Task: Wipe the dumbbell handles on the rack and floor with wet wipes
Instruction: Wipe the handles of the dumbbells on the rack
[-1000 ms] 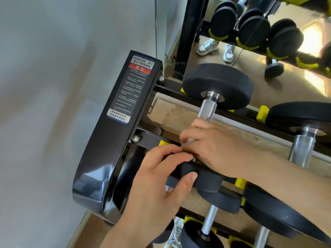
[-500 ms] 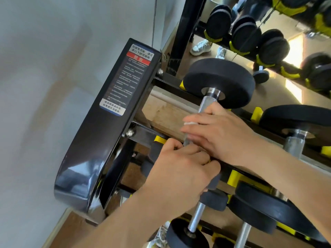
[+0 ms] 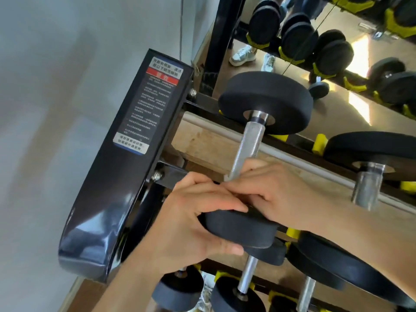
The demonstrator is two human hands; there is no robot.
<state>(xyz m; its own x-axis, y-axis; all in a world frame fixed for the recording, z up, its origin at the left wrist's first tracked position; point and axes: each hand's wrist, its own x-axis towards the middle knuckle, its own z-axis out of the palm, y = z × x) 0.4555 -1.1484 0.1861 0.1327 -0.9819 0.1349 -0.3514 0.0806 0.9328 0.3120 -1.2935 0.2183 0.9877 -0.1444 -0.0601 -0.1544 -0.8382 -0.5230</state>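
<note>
Head view, middle of frame: left hand point(image 3: 191, 221) grips the dumbbell's black end point(image 3: 243, 228); right hand point(image 3: 276, 194) curls round the handle point(image 3: 248, 143) and wipe point(image 3: 225, 178). Hard rubbing could roll it off the rack point(image 3: 126, 176).

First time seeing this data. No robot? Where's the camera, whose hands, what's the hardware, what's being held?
No robot: a person works bare-handed, and the single picture comes from a wide-angle camera on their head, looking down. The black frame with the warning label is a dumbbell rack; a mirror behind it repeats the weights. The left hand grips the near weight head of one dumbbell. The right hand wraps its knurled handle; a white sliver at its edge is probably the wet wipe.
</note>
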